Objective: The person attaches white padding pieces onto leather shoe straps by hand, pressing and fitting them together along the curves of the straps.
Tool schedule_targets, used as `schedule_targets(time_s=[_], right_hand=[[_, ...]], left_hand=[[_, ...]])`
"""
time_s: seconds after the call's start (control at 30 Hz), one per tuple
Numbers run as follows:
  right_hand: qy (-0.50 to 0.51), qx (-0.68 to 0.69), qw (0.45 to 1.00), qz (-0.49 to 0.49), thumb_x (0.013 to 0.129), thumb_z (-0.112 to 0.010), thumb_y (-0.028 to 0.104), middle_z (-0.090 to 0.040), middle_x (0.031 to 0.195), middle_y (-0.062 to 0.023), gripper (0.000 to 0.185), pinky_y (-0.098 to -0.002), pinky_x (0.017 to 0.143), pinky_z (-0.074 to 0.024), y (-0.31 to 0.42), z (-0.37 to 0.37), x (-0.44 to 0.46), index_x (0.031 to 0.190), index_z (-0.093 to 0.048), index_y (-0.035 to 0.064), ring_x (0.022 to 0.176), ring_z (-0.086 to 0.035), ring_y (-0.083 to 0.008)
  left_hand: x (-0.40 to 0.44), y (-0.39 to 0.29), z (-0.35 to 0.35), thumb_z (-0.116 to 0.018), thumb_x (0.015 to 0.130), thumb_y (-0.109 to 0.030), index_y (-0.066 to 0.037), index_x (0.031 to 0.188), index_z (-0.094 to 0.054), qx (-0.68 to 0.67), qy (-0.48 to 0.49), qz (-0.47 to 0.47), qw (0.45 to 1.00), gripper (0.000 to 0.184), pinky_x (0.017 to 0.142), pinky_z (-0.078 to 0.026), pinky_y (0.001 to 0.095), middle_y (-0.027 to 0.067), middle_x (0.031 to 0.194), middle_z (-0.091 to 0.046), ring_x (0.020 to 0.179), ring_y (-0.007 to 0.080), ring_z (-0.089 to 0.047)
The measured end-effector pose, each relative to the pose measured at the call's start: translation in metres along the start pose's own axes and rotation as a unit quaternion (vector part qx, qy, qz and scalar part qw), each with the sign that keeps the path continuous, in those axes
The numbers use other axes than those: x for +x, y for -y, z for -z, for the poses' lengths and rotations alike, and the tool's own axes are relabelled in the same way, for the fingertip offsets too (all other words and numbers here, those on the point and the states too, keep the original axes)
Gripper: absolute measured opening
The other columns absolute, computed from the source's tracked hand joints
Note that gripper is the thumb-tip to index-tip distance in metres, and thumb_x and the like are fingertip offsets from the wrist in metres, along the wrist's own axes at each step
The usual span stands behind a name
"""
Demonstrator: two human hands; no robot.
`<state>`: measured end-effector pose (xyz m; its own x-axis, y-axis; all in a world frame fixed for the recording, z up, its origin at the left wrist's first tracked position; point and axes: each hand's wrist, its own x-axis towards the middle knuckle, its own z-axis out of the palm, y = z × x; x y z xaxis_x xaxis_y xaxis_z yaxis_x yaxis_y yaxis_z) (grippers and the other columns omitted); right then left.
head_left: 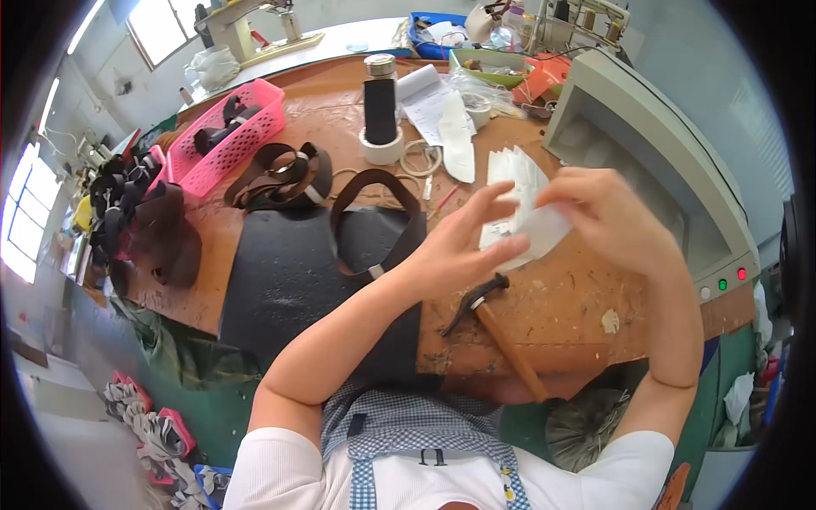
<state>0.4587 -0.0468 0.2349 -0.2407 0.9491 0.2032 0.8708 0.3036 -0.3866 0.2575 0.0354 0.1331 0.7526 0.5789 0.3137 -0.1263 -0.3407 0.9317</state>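
Right grip (602, 212) touches white sheets (514, 174) on its left.

Brown worktable (586, 310); on it black mat (285, 272), hammer (510, 347), pink basket (229, 157).

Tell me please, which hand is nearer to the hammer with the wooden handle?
Left. The left hand is just beyond the head of the hammer; the right hand is farther right, at the white sheets.
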Motion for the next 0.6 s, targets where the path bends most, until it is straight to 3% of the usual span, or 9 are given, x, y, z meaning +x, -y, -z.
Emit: schedule_targets(time_s=[0.07, 0.13, 0.17, 0.3, 0.33, 0.4, 0.47, 0.5, 0.6], right_hand=[[0.023, 0.087, 0.992, 0.087, 0.089, -0.055, 0.004, -0.068, 0.089, -0.0148, 0.016, -0.0389, 0.075, -0.0505, 0.031, -0.026, 0.017, 0.099, -0.066, -0.0005, 0.087, -0.065, -0.0302], [0.021, 0.284, 0.958, 0.012, 0.097, -0.051, 0.015, -0.069, 0.093, -0.0132, 0.022, -0.0374, 0.076, -0.0523, 0.053, -0.059, 0.029, 0.109, -0.063, -0.0003, 0.090, -0.067, -0.0257], [0.025, 0.382, 0.924, -0.025, 0.101, -0.050, 0.020, -0.070, 0.094, -0.0124, 0.026, -0.0366, 0.076, -0.0532, 0.061, -0.078, 0.034, 0.113, -0.062, -0.0002, 0.091, -0.067, -0.0234], [0.106, 0.606, 0.781, -0.103, 0.103, -0.033, 0.054, -0.068, 0.110, -0.0186, 0.064, -0.0372, 0.084, -0.0541, 0.074, -0.181, 0.036, 0.131, -0.050, -0.0013, 0.102, -0.066, -0.0237], [0.147, 0.655, 0.729, -0.136, 0.102, -0.034, 0.054, -0.068, 0.111, -0.0168, 0.065, -0.0399, 0.089, -0.0526, 0.091, -0.200, 0.028, 0.135, -0.047, -0.0013, 0.102, -0.067, -0.0243], [0.201, 0.679, 0.685, -0.169, 0.103, -0.034, 0.052, -0.066, 0.115, -0.0159, 0.065, -0.0406, 0.090, -0.0526, 0.117, -0.239, 0.016, 0.137, -0.044, -0.0023, 0.103, -0.066, -0.0240], [0.204, 0.721, 0.649, -0.130, 0.103, -0.041, 0.047, -0.064, 0.118, -0.0127, 0.061, -0.0369, 0.089, -0.0534, 0.132, -0.268, 0.003, 0.138, -0.043, -0.0026, 0.102, -0.066, -0.0210], [0.205, 0.737, 0.625, -0.155, 0.101, -0.050, 0.034, -0.063, 0.117, -0.0106, 0.052, -0.0322, 0.085, -0.0548, 0.138, -0.272, 0.002, 0.137, -0.044, -0.0026, 0.100, -0.066, -0.0173], [0.209, 0.721, 0.636, -0.178, 0.100, -0.054, 0.023, -0.065, 0.113, -0.0108, 0.043, -0.0325, 0.086, -0.0552, 0.141, -0.278, -0.001, 0.134, -0.048, -0.0014, 0.100, -0.066, -0.0179]], left_hand=[[-0.039, -0.018, 0.020, -0.068, 0.092, -0.024, 0.002, 0.130, -0.050, 0.064, 0.016, -0.014, 0.998, 0.049, 0.080, -0.052, 0.0289, 0.0158, 0.108, -0.068, 0.089, 0.0158, -0.067], [-0.082, -0.027, 0.034, -0.065, 0.094, -0.019, 0.003, 0.116, -0.059, -0.066, -0.050, 0.124, 0.989, 0.032, 0.075, -0.051, 0.0252, 0.0067, 0.092, -0.070, 0.086, 0.0126, -0.067], [-0.103, -0.030, 0.042, -0.063, 0.096, -0.017, 0.003, 0.111, -0.062, -0.087, -0.082, 0.143, 0.983, 0.025, 0.070, -0.049, 0.0211, -0.0001, 0.089, -0.067, 0.082, 0.0031, -0.061], [-0.178, -0.014, 0.077, -0.061, 0.097, -0.019, 0.002, 0.111, -0.061, -0.187, -0.205, 0.231, 0.932, 0.025, 0.073, -0.053, 0.0235, 0.0024, 0.092, -0.068, 0.079, 0.0069, -0.064], [-0.191, -0.009, 0.081, -0.060, 0.097, -0.019, 0.002, 0.112, -0.060, -0.203, -0.232, 0.234, 0.922, 0.026, 0.073, -0.053, 0.0239, 0.0031, 0.093, -0.068, 0.080, 0.0076, -0.065], [-0.213, 0.003, 0.085, -0.060, 0.098, -0.019, 0.003, 0.113, -0.059, -0.237, -0.282, 0.246, 0.897, 0.027, 0.075, -0.054, 0.0247, 0.0046, 0.095, -0.067, 0.083, 0.0091, -0.066], [-0.229, 0.015, 0.091, -0.059, 0.098, -0.019, 0.004, 0.115, -0.058, -0.231, -0.299, 0.265, 0.887, 0.028, 0.077, -0.055, 0.0260, 0.0060, 0.097, -0.067, 0.085, 0.0108, -0.066], [-0.233, 0.019, 0.092, -0.059, 0.098, -0.018, 0.003, 0.115, -0.058, -0.226, -0.305, 0.269, 0.885, 0.028, 0.077, -0.055, 0.0261, 0.0060, 0.097, -0.067, 0.085, 0.0107, -0.066], [-0.235, 0.023, 0.090, -0.062, 0.096, -0.018, 0.003, 0.115, -0.059, -0.189, -0.320, 0.277, 0.886, 0.028, 0.077, -0.054, 0.0251, 0.0058, 0.095, -0.068, 0.085, 0.0101, -0.065]])
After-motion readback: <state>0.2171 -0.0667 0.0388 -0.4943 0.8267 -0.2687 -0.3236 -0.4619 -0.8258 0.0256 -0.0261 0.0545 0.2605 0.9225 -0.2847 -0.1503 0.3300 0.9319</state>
